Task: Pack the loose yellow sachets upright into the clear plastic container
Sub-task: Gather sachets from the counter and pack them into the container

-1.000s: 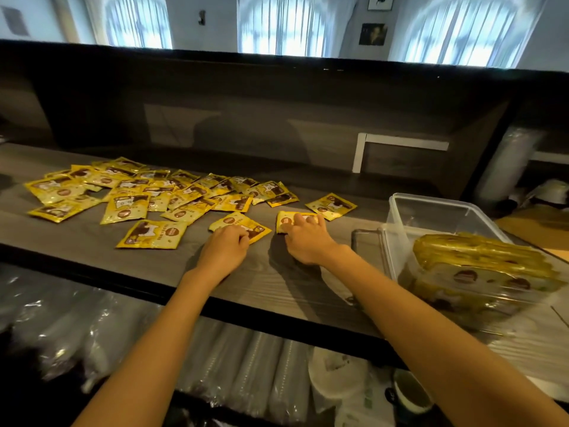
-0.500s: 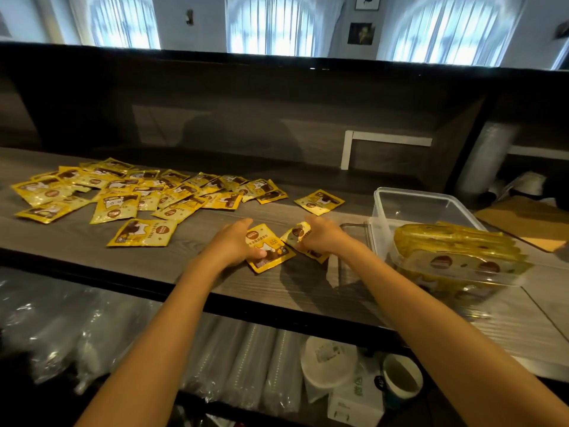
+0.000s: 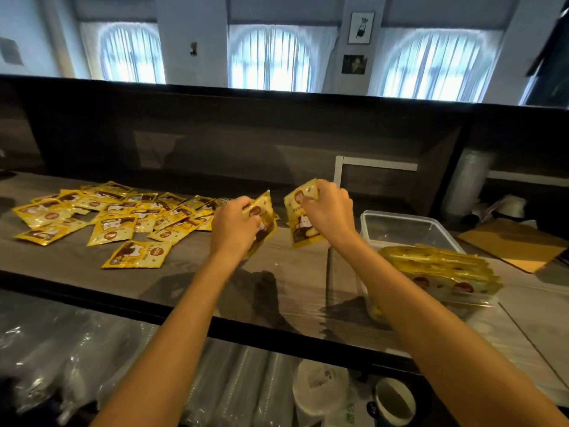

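While raised, both hands apparently pinch sachets.

3 arched curtained windows glow behind a dark counter.

Yellow sachets on grey wood grain

The loose sachets at left are bright yellow, printed with brown and white figures and a round red-brown badge. The tabletop is grey with streaky wood grain and a black near edge. The container at right is clear; the packed sachets in it show yellow with red-brown dots. The board at far right is tan.
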Demonstrator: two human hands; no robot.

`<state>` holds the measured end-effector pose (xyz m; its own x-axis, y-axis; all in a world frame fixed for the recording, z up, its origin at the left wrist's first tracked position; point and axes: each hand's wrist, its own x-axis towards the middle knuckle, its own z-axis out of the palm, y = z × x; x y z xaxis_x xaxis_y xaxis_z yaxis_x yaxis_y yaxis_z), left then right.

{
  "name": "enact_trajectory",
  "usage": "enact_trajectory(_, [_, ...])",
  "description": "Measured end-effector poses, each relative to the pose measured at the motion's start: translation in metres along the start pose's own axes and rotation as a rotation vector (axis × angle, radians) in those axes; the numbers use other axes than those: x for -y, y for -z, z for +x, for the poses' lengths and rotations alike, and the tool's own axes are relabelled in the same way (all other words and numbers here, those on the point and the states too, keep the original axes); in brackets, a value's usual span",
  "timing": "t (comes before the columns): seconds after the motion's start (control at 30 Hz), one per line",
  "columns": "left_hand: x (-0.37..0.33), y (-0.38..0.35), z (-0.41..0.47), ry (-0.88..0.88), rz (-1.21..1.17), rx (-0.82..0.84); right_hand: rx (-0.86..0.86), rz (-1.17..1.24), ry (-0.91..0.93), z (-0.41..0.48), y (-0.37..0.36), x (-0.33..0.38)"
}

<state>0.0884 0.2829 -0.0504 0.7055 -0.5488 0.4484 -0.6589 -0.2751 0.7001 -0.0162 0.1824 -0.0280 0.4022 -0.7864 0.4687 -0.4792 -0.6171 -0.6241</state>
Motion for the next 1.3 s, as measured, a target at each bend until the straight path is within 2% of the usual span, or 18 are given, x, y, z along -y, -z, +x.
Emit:
enact_trajectory(0.17, [-0.044, 0.002, 0.001, -0.164, -0.156, -0.073, -0.215, 0.068, 0.039, 0.015, 0.051, -0.004])
enact_trajectory(0.3, [-0.078, -0.012, 0.001, -0.252, -0.259, -0.014, -0.335, 0.071, 0.031, 0.016, 0.097, -0.024])
enact_trajectory(0.4, [-0.102, -0.028, -0.005, -0.325, -0.313, 0.058, -0.379, 0.093, -0.042, 0.013, 0.124, -0.048])
enact_trajectory(0.57, [-0.131, -0.061, -0.02, -0.388, -0.407, 0.275, -0.255, 0.248, -0.186, -0.002, 0.149, -0.096])
enact_trajectory(0.77, [-0.143, -0.09, -0.038, -0.356, -0.402, 0.476, -0.052, 0.378, -0.298, -0.021, 0.164, -0.128])
enact_trajectory(1.0, [-0.132, -0.096, -0.036, -0.36, -0.168, 0.694, 0.097, 0.431, -0.267, -0.03, 0.166, -0.148])
enact_trajectory(1.17, [-0.127, -0.094, -0.032, -0.343, -0.055, 0.907, 0.255, 0.312, -0.221, -0.031, 0.161, -0.144])
enact_trajectory(1.23, [-0.124, -0.093, -0.03, -0.354, -0.042, 0.933, 0.276, 0.273, -0.222, -0.032, 0.158, -0.143])
enact_trajectory(1.3, [-0.122, -0.093, -0.029, -0.358, -0.066, 0.909, 0.227, 0.276, -0.216, -0.032, 0.156, -0.142])
